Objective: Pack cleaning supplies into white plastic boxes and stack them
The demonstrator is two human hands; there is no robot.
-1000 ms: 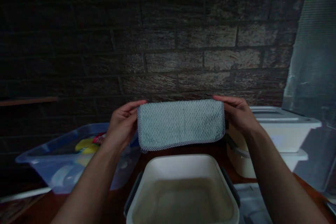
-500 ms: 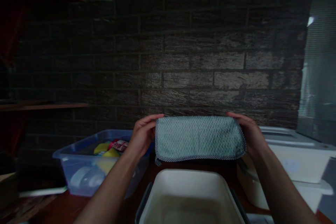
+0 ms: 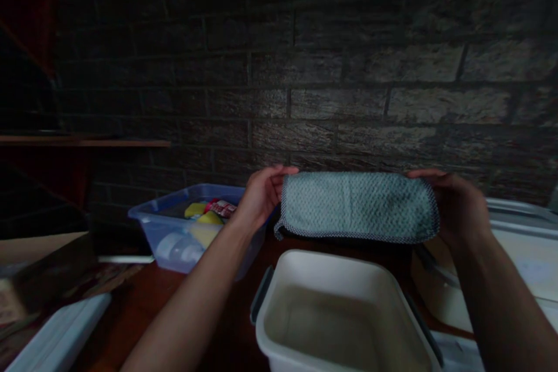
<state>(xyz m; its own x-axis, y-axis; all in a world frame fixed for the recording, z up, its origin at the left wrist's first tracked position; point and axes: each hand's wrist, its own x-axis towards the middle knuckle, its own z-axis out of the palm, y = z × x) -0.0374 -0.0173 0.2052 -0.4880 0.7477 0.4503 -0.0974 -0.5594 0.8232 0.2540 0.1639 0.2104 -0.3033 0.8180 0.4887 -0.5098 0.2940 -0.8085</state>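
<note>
- At far left, a cardboard box (image 3: pixel 47 273) is seen on the tabletop, with a blue plastic tub (image 3: pixel 150 231) set beyond it, behind the left forearm
- The upper left corner of a teal cloth (image 3: pixel 360 206) is pinched in the left hand (image 3: pixel 261 195), fingertips laid along the top edge; a light grip is judged enough for so soft a fabric
- At center, the cloth is held up lengthwise between two well-parted hands, beyond the pale bin (image 3: pixel 335 270) and not touching it; the top edge is best kept level by an even outward pull, since a sag or twist could follow if one side were slackened
- The upper right corner is held by the right hand (image 3: pixel 464 209), though the thumb's place cannot be told in the dim light; the rounded right end would be flattened by a slightly firmer draw, it is judged
- Since half a second ago, more of the box has been brought into view at left, the tub, cloth and bin have been shifted rightward in frame, the curtain has been lost at right, and both corner grips are kept
</note>
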